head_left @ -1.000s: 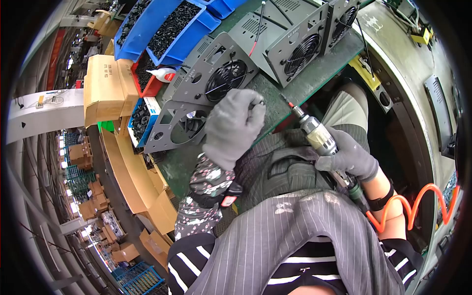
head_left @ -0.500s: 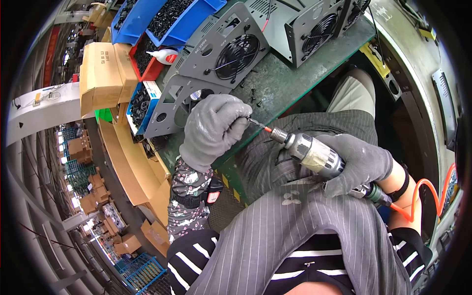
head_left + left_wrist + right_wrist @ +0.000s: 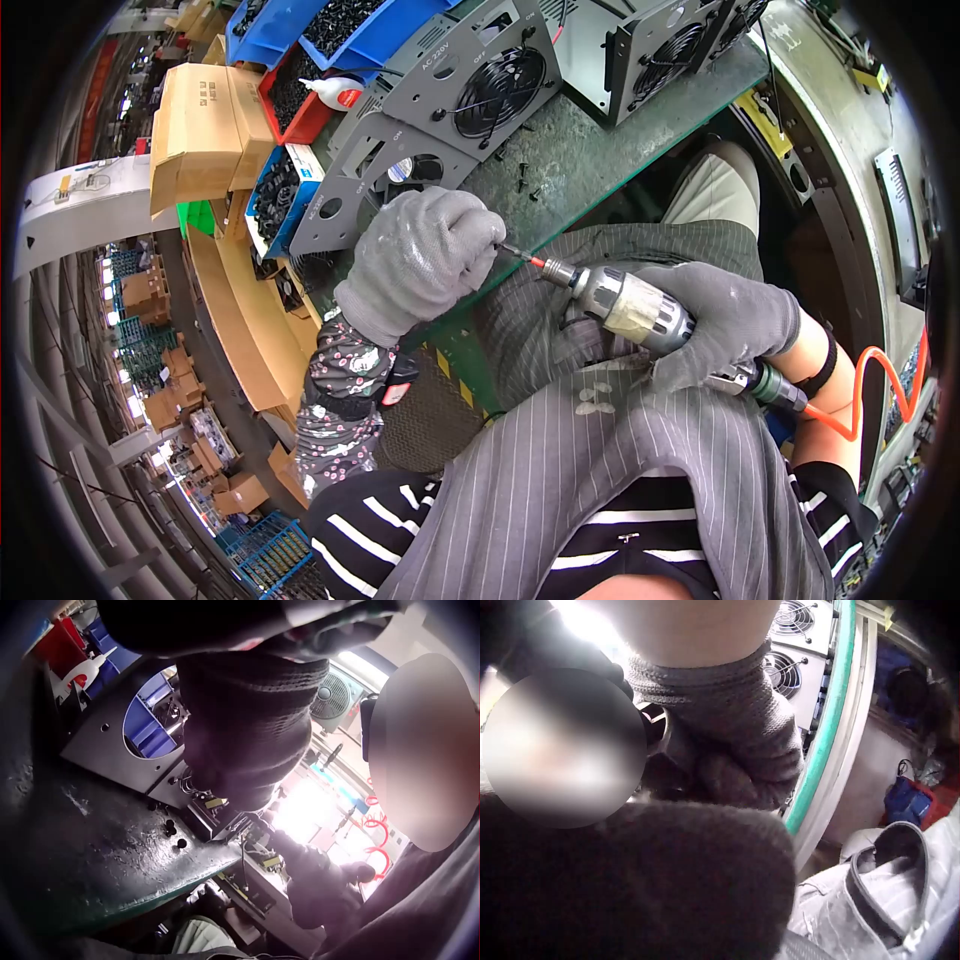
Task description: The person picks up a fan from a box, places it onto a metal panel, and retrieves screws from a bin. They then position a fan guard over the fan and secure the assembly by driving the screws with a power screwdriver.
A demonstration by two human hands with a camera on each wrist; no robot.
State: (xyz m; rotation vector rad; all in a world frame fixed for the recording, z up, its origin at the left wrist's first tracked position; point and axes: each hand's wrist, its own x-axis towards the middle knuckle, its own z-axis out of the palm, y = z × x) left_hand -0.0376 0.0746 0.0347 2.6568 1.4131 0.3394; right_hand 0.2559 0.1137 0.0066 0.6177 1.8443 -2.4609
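My gloved left hand (image 3: 425, 260) pinches a small dark screw between thumb and fingers, mostly hidden by the glove. At those fingertips ends the bit of a power screwdriver (image 3: 635, 305), which my gloved right hand (image 3: 735, 320) grips around its body over my lap. The driver lies nearly level, its bit pointing left. Several loose black screws (image 3: 523, 172) lie on the green bench (image 3: 600, 175) beyond the left hand. Behind that hand leans a grey panel (image 3: 330, 212) with cutouts; another grey panel (image 3: 425, 95) carries a black fan (image 3: 500, 90).
Blue bins (image 3: 395, 38) of small black parts, a red bin (image 3: 300, 125) and a white bottle (image 3: 335, 93) stand at the back left. More fan housings (image 3: 625, 60) stand at the back. An orange coiled hose (image 3: 855, 420) trails right from the driver. Cardboard boxes (image 3: 205, 135) stand left.
The right hand has swung the screwdriver left and more level, bringing its bit to the left fingertips. The left hand has moved left and slightly down from over the bench.
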